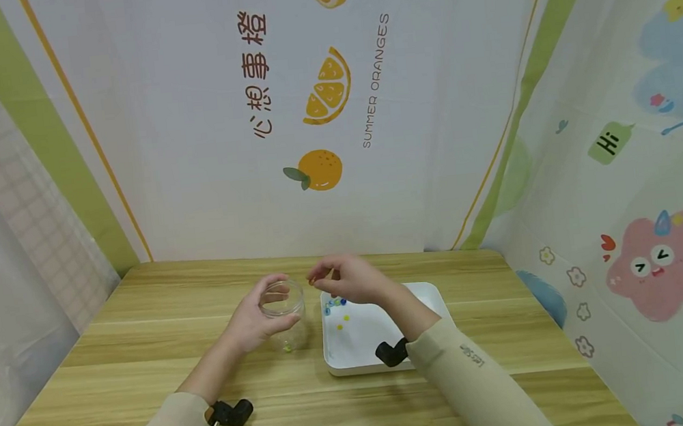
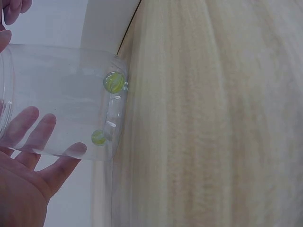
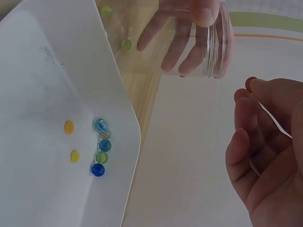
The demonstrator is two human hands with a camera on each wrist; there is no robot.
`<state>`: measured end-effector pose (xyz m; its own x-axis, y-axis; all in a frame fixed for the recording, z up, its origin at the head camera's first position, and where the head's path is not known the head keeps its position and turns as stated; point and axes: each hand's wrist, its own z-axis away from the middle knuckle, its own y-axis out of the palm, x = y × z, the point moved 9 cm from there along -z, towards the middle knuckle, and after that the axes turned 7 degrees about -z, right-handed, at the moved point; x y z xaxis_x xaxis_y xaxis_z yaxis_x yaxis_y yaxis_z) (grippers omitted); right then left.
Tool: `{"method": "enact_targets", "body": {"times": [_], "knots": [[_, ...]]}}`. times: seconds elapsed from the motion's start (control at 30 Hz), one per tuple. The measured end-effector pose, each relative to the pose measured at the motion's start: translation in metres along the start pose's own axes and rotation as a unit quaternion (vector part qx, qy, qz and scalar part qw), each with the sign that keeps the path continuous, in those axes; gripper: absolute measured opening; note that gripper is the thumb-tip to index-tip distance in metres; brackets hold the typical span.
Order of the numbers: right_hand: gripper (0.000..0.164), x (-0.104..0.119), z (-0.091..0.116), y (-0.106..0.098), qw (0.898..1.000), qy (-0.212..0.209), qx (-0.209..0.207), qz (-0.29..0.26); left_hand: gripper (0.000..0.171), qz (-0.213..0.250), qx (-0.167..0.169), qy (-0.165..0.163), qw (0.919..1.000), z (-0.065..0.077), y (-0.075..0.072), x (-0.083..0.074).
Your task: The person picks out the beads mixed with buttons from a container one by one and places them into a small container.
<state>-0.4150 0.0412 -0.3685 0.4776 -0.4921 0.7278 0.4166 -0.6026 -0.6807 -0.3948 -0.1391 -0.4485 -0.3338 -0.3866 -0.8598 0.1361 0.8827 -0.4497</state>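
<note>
My left hand (image 1: 260,320) grips a clear plastic jar (image 2: 61,90) near its open rim, fingers and thumb on opposite sides. The jar stands upright at the table; whether its base touches the wood is hard to tell. Two yellow-green marbles, one (image 2: 114,82) larger in view than the other (image 2: 98,137), lie at its bottom. Right of the jar's mouth and a little apart from it, my right hand (image 1: 351,279) pinches a small reddish piece (image 3: 251,83) between thumb and forefinger. Fingertips hide most of that piece.
A white tray (image 1: 362,338) sits right of the jar, under the right forearm. Several glass marbles (image 3: 104,145) line its edge, with two yellow discs (image 3: 69,127) nearby. The wooden table (image 1: 202,302) meets a printed cloth (image 1: 223,204) at the back.
</note>
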Motion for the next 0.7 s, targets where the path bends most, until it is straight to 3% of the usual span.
{"method": "enact_targets", "body": {"times": [0.7], "knots": [[0.015,0.007,-0.010,0.017,0.999,-0.037,-0.005,0.021,0.080,-0.001,0.005,-0.009,0.9999,0.000,0.000,0.000]]}}
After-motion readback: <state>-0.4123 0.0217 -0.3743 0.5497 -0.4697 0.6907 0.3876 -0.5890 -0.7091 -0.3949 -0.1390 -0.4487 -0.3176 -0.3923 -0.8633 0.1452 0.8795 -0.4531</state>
